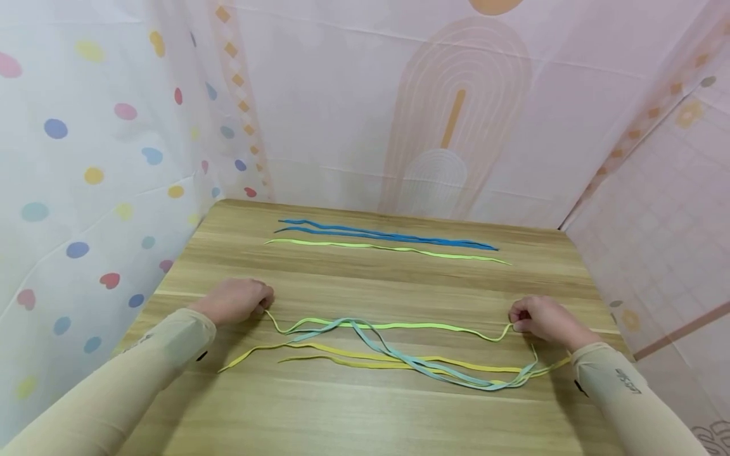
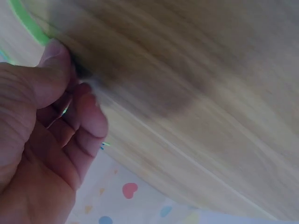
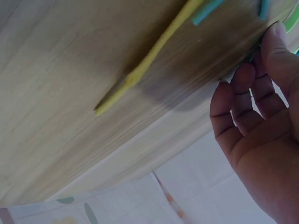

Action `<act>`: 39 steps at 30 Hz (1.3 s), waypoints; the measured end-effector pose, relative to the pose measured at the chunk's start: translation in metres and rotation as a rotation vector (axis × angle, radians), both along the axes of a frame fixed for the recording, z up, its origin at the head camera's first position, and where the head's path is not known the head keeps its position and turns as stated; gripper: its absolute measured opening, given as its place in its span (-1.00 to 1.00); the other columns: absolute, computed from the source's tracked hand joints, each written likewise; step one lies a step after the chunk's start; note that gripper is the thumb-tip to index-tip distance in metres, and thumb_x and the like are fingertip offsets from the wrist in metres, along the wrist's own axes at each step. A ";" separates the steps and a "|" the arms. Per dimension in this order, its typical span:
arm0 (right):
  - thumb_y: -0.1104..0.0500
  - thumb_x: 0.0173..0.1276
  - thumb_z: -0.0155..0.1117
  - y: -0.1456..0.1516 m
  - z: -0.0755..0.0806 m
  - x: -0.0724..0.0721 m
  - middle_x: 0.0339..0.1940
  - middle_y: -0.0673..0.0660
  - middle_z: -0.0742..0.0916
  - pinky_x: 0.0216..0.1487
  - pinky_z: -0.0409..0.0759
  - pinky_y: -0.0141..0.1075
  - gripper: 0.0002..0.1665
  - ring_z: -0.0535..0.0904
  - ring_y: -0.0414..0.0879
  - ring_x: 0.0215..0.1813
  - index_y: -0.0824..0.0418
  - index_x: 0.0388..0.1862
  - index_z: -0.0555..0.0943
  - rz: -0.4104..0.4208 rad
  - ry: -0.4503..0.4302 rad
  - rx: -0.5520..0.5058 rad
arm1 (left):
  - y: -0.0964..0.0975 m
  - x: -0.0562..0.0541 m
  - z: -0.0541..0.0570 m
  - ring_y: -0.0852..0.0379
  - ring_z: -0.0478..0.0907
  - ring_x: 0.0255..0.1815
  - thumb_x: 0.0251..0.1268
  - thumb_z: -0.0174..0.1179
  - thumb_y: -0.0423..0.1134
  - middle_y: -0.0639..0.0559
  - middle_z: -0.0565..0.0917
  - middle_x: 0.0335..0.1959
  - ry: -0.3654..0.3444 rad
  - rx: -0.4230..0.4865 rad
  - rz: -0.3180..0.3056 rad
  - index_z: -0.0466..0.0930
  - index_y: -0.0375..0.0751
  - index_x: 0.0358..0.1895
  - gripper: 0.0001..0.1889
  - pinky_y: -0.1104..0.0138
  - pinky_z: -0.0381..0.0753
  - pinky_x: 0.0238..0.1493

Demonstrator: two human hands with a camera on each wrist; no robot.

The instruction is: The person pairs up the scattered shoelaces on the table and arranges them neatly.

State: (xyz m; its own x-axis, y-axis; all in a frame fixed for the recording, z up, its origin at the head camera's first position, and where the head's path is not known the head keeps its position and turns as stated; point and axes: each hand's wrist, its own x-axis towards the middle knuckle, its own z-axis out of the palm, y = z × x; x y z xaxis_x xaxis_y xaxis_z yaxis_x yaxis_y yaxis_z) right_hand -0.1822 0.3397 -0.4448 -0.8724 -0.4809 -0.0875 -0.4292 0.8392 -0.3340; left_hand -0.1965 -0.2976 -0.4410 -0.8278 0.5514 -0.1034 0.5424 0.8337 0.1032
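My left hand (image 1: 242, 300) pinches one end of a bright green shoelace (image 1: 410, 325) between thumb and fingers, low over the wooden table. At the other end, my right hand (image 1: 544, 320) pinches the same lace, which sags slightly between the two hands. In the left wrist view the green lace (image 2: 29, 22) runs out from the thumb tip. Pale teal laces (image 1: 376, 342) lie across the green one near its left part and then over yellow laces (image 1: 342, 349) toward the right. A yellow lace end (image 3: 140, 70) lies on the table near my right hand.
Farther back on the wooden table (image 1: 388, 418), two blue laces (image 1: 388, 235) and another green lace (image 1: 371, 246) lie side by side. Patterned curtains (image 1: 319, 114) stand behind the table and along both sides.
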 end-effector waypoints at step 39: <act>0.47 0.19 0.36 -0.012 0.006 0.000 -0.56 -0.11 0.49 -0.29 0.34 -0.33 -0.65 0.39 -0.22 -0.38 0.07 -0.53 0.50 -0.023 -0.074 0.044 | 0.001 0.001 -0.007 0.20 0.28 -0.42 0.11 0.11 -0.57 0.16 0.35 -0.49 -0.016 0.053 0.021 0.39 0.00 -0.50 -0.69 0.33 0.28 -0.32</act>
